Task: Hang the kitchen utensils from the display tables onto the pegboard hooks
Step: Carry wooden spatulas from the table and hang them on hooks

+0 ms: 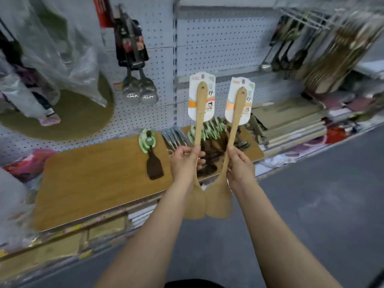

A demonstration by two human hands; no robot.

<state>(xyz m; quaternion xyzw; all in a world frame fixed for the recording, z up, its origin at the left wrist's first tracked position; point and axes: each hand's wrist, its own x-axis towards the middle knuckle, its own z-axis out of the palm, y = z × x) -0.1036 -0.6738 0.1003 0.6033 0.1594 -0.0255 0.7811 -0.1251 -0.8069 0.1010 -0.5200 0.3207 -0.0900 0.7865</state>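
I hold two wooden spatulas upright, handles up and blades down. My left hand (184,161) grips the left wooden spatula (200,113) at mid-handle; my right hand (240,163) grips the right wooden spatula (235,121) the same way. Each carries a white label card near its top. The two blades touch below my hands. Behind them stands the white pegboard (218,38). On the wooden display table (93,179) lies a dark spatula (152,161) with a green card, and a pile of dark spatulas (209,150) lies behind my hands.
Metal skimmers (139,88) hang on the pegboard at left. Ladles and wooden utensils (311,59) hang on hooks at upper right. A round mat in plastic (68,113) leans at left. Metal utensils (172,138) lie on the table. Stacked boards (291,125) sit right. Grey floor lies below.
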